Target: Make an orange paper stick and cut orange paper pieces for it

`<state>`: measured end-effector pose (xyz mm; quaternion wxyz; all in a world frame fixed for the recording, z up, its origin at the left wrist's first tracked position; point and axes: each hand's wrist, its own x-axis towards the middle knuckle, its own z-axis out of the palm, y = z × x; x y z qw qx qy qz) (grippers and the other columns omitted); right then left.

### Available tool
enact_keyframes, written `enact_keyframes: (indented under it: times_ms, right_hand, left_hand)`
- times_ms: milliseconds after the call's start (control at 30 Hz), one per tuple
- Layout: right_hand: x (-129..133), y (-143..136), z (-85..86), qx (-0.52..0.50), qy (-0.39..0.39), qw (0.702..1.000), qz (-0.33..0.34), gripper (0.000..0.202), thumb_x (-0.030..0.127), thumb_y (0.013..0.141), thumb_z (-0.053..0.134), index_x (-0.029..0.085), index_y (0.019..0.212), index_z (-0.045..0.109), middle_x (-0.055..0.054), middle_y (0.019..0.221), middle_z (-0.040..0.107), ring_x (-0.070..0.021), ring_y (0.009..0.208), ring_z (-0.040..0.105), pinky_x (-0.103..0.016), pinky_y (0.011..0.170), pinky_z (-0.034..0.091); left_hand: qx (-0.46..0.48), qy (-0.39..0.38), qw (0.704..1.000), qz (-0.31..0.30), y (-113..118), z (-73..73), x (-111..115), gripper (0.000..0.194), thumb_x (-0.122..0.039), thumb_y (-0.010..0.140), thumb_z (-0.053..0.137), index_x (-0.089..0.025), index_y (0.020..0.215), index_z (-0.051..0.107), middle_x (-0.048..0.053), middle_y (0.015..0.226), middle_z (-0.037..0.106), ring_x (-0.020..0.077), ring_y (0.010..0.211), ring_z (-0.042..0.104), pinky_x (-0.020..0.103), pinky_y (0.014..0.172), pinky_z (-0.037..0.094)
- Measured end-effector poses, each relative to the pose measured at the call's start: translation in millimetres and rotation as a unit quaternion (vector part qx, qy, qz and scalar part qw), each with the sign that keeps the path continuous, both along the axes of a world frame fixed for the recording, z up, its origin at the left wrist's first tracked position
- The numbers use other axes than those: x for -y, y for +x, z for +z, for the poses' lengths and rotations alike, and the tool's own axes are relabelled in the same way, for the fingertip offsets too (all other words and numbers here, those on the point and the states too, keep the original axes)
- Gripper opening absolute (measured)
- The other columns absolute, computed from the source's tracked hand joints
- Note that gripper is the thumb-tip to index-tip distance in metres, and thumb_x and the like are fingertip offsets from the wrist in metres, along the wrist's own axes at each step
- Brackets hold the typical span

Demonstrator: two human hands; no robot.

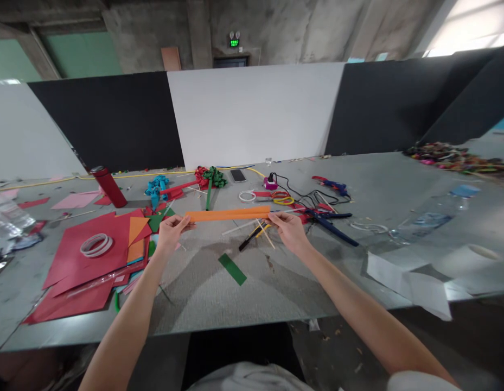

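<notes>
An orange paper strip (229,214), with a lengthwise fold line or edge along it, is stretched level above the table. My left hand (173,231) pinches its left end between thumb and fingers. Its right end is pinched by my right hand (290,229). Below the strip, a green paper rectangle (233,269) lies flat on the table. Just left of my right hand are a black-handled tool (250,239) and thin wooden sticks. Behind the strip stand red and green curled paper pieces (213,177) and a blue one (157,185).
Red paper sheets (84,244) with tape rolls (96,245) lie at left, near a red bottle (109,187). Blue-handled pliers (337,228), cables and a purple plug adapter (270,182) are right of centre. A plastic bottle (433,217) and white paper roll (467,266) lie farther right.
</notes>
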<state>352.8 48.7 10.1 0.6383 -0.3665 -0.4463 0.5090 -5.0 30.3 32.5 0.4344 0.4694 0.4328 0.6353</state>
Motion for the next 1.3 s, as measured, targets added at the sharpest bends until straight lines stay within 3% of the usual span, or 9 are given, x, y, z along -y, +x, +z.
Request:
enact_keyframes:
  times_ms: [167, 500, 700, 967, 1300]
  right_hand:
    - [-4, 2, -4.7, 0.018, -0.027, 0.999, 0.003, 0.036, 0.045, 0.056, 0.094, 0.020, 0.074, 0.077, -0.004, 0.075, 0.076, -0.0216, 0.075, 0.074, -0.032, 0.077, 0.061]
    - [-4, 4, -10.4, 0.017, -0.054, 0.998, 0.017, 0.040, 0.046, 0.054, 0.095, 0.018, 0.077, 0.078, -0.006, 0.080, 0.077, -0.0203, 0.079, 0.074, -0.033, 0.087, 0.060]
    - [-1, -1, -15.3, -0.013, -0.050, 0.999, -0.014, 0.044, 0.050, 0.049, 0.096, 0.019, 0.075, 0.078, -0.007, 0.083, 0.077, -0.0213, 0.082, 0.074, -0.033, 0.088, 0.061]
    - [2, -3, -17.0, -0.019, -0.039, 0.998, -0.040, 0.041, 0.047, 0.055, 0.094, 0.018, 0.078, 0.077, -0.006, 0.082, 0.076, -0.0196, 0.079, 0.072, -0.033, 0.088, 0.059]
    - [3, -7, -17.8, 0.004, -0.026, 0.997, -0.077, 0.040, 0.050, 0.055, 0.092, 0.021, 0.078, 0.076, -0.004, 0.079, 0.076, -0.0208, 0.078, 0.071, -0.034, 0.082, 0.057]
  left_hand:
    - [-0.010, -0.001, 1.000, 0.001, -2, -2.3, -1, 0.046, -0.053, 0.058, 0.090, -0.016, 0.064, 0.064, 0.006, 0.066, 0.073, 0.0220, 0.063, 0.074, 0.037, 0.074, 0.063]
    - [-0.017, -0.013, 1.000, -0.020, -7, -13.7, -8, 0.045, -0.053, 0.058, 0.090, -0.016, 0.069, 0.067, 0.008, 0.070, 0.075, 0.0229, 0.066, 0.075, 0.037, 0.076, 0.062]
    - [-0.036, -0.009, 0.999, -0.003, -2, -14.7, -6, 0.049, -0.057, 0.058, 0.089, -0.014, 0.072, 0.069, 0.009, 0.070, 0.075, 0.0217, 0.066, 0.074, 0.035, 0.074, 0.061]
    - [-0.078, 0.000, 0.996, 0.038, 1, -13.7, -2, 0.047, -0.056, 0.062, 0.086, -0.014, 0.076, 0.074, 0.008, 0.073, 0.075, 0.0209, 0.070, 0.072, 0.034, 0.078, 0.058]
    - [0.046, -0.051, 0.996, 0.049, 8, -9.2, -1, 0.050, -0.049, 0.043, 0.096, -0.013, 0.072, 0.077, 0.005, 0.069, 0.072, 0.0157, 0.067, 0.068, 0.029, 0.074, 0.056]
